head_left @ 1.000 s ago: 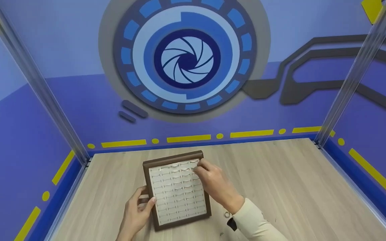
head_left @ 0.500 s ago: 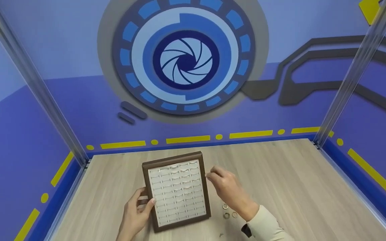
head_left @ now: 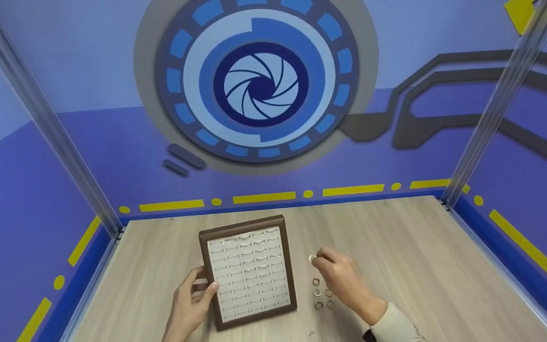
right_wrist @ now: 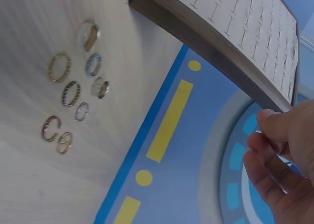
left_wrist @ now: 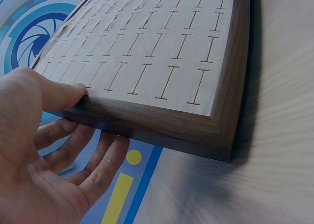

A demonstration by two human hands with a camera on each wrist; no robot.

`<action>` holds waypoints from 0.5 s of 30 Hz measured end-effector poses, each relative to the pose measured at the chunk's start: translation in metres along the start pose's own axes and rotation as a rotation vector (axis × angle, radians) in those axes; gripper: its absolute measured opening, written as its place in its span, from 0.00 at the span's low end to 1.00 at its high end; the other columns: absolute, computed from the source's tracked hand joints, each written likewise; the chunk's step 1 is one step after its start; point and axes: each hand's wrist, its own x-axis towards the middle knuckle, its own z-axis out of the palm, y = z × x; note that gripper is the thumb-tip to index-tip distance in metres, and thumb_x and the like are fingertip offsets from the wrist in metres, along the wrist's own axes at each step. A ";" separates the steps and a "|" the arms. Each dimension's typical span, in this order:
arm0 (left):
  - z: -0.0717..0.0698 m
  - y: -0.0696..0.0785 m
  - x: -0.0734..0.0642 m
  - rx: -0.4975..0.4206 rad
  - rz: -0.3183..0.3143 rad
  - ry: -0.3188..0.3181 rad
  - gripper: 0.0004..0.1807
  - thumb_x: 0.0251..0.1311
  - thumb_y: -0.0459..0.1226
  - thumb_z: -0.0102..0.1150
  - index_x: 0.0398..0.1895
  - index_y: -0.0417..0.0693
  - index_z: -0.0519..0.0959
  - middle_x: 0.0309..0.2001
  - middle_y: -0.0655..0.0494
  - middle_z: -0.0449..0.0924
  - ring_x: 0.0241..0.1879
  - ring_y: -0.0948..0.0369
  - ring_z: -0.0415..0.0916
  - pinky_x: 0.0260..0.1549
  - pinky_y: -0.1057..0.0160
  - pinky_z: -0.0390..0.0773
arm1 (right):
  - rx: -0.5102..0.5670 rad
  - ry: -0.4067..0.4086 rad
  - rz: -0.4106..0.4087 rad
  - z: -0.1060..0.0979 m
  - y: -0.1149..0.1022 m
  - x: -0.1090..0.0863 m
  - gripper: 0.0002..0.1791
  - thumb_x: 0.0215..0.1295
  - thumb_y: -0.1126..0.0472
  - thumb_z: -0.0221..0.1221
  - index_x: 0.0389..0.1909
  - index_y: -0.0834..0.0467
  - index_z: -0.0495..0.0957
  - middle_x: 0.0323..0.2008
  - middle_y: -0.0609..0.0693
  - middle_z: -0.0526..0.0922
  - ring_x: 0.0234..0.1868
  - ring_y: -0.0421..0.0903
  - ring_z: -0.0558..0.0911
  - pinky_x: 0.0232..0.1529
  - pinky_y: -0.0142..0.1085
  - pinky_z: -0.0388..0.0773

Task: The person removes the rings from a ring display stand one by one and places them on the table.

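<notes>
A brown-framed ring display tray stands tilted on the table, its pale slotted pad facing up. Several rings sit in its upper and middle slots. My left hand grips the tray's left side, thumb on the front edge and fingers behind, as the left wrist view also shows. To the right of the tray, my right hand pinches a small ring between thumb and fingertips, clear of the pad. In the right wrist view, the fingers of that hand mostly hide the ring.
Several loose rings lie on the wooden table just right of the tray, among them a dark-patterned ring and a wide silver ring. Blue printed panels and metal posts enclose the table at the back and sides.
My right hand has drawn away from the tray's upper right slots, moving right and nearer with a ring. Loose rings once hidden by the arm now show. The left hand keeps its hold.
</notes>
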 end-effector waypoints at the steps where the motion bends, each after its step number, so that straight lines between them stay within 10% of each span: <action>1: 0.000 0.000 0.000 0.001 0.004 0.002 0.29 0.72 0.43 0.70 0.70 0.42 0.74 0.59 0.43 0.81 0.53 0.50 0.86 0.49 0.52 0.91 | -0.001 -0.001 0.000 -0.001 0.000 -0.003 0.16 0.51 0.80 0.76 0.33 0.59 0.85 0.32 0.45 0.78 0.30 0.35 0.73 0.27 0.25 0.76; 15: 0.000 0.000 0.000 0.003 0.001 -0.002 0.29 0.72 0.42 0.69 0.70 0.41 0.73 0.59 0.43 0.81 0.52 0.50 0.86 0.49 0.54 0.91 | -0.012 -0.093 0.117 -0.011 0.004 -0.046 0.16 0.52 0.77 0.77 0.33 0.55 0.86 0.34 0.41 0.80 0.32 0.32 0.78 0.31 0.21 0.78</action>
